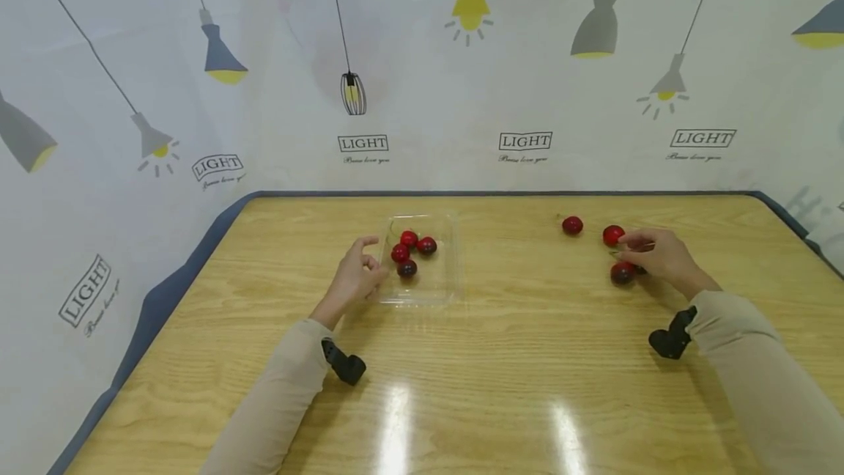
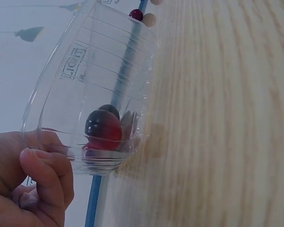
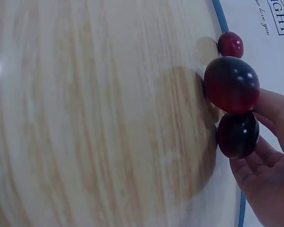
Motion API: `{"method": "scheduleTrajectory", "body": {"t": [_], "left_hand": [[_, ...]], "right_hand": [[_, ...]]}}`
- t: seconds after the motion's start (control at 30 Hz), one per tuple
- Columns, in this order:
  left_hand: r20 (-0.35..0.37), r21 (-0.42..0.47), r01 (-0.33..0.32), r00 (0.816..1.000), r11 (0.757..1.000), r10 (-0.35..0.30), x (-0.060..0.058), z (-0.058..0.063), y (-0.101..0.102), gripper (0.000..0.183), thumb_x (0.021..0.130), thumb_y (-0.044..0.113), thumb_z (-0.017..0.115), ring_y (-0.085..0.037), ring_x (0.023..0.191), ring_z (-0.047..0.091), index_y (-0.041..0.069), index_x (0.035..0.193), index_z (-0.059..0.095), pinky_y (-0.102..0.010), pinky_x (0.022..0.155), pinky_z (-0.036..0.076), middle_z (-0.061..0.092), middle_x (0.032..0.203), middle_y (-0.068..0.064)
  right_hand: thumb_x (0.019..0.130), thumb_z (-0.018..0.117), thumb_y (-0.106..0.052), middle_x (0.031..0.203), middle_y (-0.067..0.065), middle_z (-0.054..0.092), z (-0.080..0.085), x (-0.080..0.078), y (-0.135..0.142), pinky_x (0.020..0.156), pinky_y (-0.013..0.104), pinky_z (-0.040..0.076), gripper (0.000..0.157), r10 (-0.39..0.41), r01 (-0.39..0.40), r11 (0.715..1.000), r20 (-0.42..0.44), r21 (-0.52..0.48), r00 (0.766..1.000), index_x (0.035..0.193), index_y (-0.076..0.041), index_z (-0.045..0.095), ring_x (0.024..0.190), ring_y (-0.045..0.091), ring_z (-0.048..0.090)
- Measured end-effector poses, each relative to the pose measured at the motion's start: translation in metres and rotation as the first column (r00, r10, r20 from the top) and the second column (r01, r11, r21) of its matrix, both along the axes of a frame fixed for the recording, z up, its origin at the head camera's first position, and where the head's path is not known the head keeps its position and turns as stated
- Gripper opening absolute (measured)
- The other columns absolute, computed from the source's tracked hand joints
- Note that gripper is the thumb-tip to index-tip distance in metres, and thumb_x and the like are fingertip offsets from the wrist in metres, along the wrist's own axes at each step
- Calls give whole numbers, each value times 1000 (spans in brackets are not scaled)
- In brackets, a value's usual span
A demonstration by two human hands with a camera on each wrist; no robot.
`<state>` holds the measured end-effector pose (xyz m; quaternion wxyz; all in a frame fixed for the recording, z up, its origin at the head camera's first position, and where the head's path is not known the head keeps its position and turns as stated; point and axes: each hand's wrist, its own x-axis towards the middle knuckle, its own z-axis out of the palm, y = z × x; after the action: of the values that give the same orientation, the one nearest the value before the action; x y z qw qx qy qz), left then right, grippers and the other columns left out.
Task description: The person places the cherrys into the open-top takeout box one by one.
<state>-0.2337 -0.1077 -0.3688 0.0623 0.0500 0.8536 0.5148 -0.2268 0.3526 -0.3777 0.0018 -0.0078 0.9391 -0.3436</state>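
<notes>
A clear plastic box (image 1: pixel 431 292) with several red and dark cherries (image 1: pixel 409 239) in it sits left of the table's middle. My left hand (image 1: pixel 356 270) is at its left side. The left wrist view shows that thumb and fingers pinch the box's rim (image 2: pixel 31 106). To the right, my right hand (image 1: pixel 659 255) reaches over loose cherries, its fingertips close to a thin stem (image 1: pixel 615 252). In the right wrist view a dark cherry (image 3: pixel 237 135) lies in front of the fingers, beside a larger-looking red-black cherry (image 3: pixel 232 85). Whether these fingers pinch anything is hidden.
One cherry (image 1: pixel 572 226) lies apart, left of the right-hand group, and a bright red cherry (image 1: pixel 613 234) is just beyond my right fingertips. The wooden table (image 1: pixel 501 358) ends at a printed backdrop (image 1: pixel 435 79) along the back and sides.
</notes>
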Motion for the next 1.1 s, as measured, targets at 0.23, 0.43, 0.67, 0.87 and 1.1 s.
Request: {"method": "scheduleTrajectory", "body": {"t": [0.23, 0.43, 0.67, 0.87, 1.1], "left_hand": [[-4, -6, 0, 1000, 1000, 0, -1, 0, 0, 60, 79, -3, 52, -10, 38, 37, 3, 133, 27, -21, 37, 32, 43, 66, -3], [-2, -6, -9, 1000, 1000, 9, -1, 2, 1, 60, 79, -3, 52, -10, 38, 37, 4, 134, 27, -21, 36, 32, 43, 66, -3], [-9, -12, -3, 1000, 1000, 3, 0, 0, 1, 60, 79, -4, 52, -9, 38, 38, 2, 133, 28, -21, 36, 32, 43, 64, -2], [-10, -19, -7, 1000, 1000, 6, -1, 0, 1, 59, 79, -3, 52, -9, 37, 36, 3, 133, 28, -21, 36, 32, 43, 64, -2], [-1, -14, -10, 1000, 1000, 10, -1, 0, 1, 59, 80, -3, 52, -9, 37, 35, 5, 133, 28, -21, 36, 31, 42, 64, -3]], "right_hand": [[84, 59, -31, 114, 29, 48, -2, -2, 0, 82, 47, 42, 50, 30, -30, 1000, 25, -5, 999, 114, 8, 52, 102, 42, 47], [84, 59, -30, 113, 28, 50, -2, -4, 1, 81, 48, 41, 47, 64, -64, 997, 17, 33, 998, 112, 7, 54, 100, 41, 47], [84, 59, -26, 108, 27, 53, -3, -6, 1, 80, 48, 40, 42, 63, -63, 996, 7, 62, 998, 109, 7, 56, 98, 39, 48], [83, 59, -17, 104, 27, 53, -4, -6, -1, 77, 47, 43, 38, 90, -89, 994, -15, 62, 996, 110, 8, 55, 95, 40, 50], [82, 62, -20, 102, 26, 56, -5, -9, -5, 76, 47, 43, 37, 98, -94, 990, -40, 105, 994, 106, 8, 58, 91, 39, 53]]}}
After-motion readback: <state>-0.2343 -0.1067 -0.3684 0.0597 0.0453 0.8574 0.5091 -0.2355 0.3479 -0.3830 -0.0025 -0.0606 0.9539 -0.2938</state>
